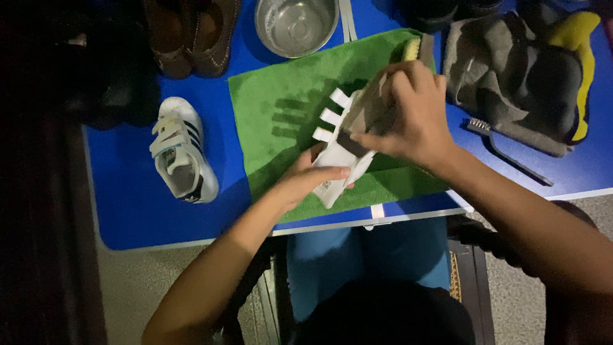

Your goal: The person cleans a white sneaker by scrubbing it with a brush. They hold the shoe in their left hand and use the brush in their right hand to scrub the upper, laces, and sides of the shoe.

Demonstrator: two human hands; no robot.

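From the head camera, looking down, the left hand (313,177) is closed around the heel end of a small white shoe (337,163) and holds it up just above the green towel (281,108). The three white straps (331,116) stick out toward the towel's middle. The right hand (408,112) is closed on a grey-brown cloth (369,105) and presses it on the shoe's top side. I'd say the shoe is being wiped.

To do this well, I think the left hand should hold the shoe tight so it does not twist, and the cloth should go in short rubs, along the sides and under the straps too. Keeping the shoe over the towel should catch any drips.

The other white shoe (181,156) sits on the blue table (128,211), to the left of the towel and apart from it. A metal bowl (295,24) stands at the towel's far edge; I cannot tell what is in it. A brown shoe (191,32) lies beside the bowl. To the right are a pile of grey and yellow cloths (517,70) and a brush (507,153).
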